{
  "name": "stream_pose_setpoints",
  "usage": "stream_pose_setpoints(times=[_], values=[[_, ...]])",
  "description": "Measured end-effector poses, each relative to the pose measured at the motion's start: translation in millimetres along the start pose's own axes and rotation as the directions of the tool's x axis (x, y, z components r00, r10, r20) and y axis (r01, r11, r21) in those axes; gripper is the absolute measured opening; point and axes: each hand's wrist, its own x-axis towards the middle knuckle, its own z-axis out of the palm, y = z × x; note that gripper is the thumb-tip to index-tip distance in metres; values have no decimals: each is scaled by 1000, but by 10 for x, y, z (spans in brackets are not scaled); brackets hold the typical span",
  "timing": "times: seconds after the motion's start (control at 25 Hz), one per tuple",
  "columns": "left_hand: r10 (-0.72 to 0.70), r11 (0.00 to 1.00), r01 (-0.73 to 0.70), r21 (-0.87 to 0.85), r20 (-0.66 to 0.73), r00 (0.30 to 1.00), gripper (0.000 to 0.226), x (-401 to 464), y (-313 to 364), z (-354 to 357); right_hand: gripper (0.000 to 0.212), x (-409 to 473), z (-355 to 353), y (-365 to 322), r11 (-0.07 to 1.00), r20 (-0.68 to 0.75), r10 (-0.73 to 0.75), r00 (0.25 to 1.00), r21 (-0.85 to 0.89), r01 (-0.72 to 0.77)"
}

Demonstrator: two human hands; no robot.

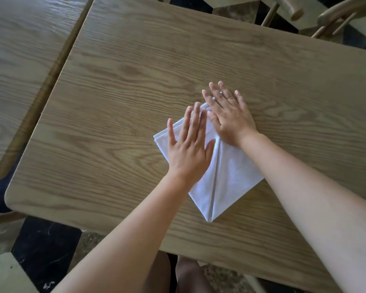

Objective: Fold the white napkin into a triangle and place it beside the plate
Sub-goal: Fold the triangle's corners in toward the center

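Note:
The white napkin (pixel 228 176) lies on the wooden table (pixel 135 81), folded into a kite-like shape with a crease running from its near point up the middle. My left hand (pixel 187 148) lies flat, fingers spread, on the napkin's left flap. My right hand (pixel 228 116) presses flat on the upper right part, its fingertips reaching past the cloth's far corner onto the wood. Neither hand grips the cloth. No plate is in view.
A second wooden table (pixel 19 60) stands to the left across a narrow gap. Wooden chair parts (pixel 334 15) show at the top right beyond the table's far edge. My knees (pixel 178 273) are under the near edge, over a dark patterned floor.

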Motion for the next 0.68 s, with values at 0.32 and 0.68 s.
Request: stream_pose_setpoints(times=[0.32,0.68], values=[[-98,995,96,32,61,993,76,-254,-505,25,60,-27,-83,-46,999,15,41,999,-1,-41],[-86,996,87,-26,55,995,38,443,-161,-267,31,-749,-314,111,859,-82,484,871,236,-454]])
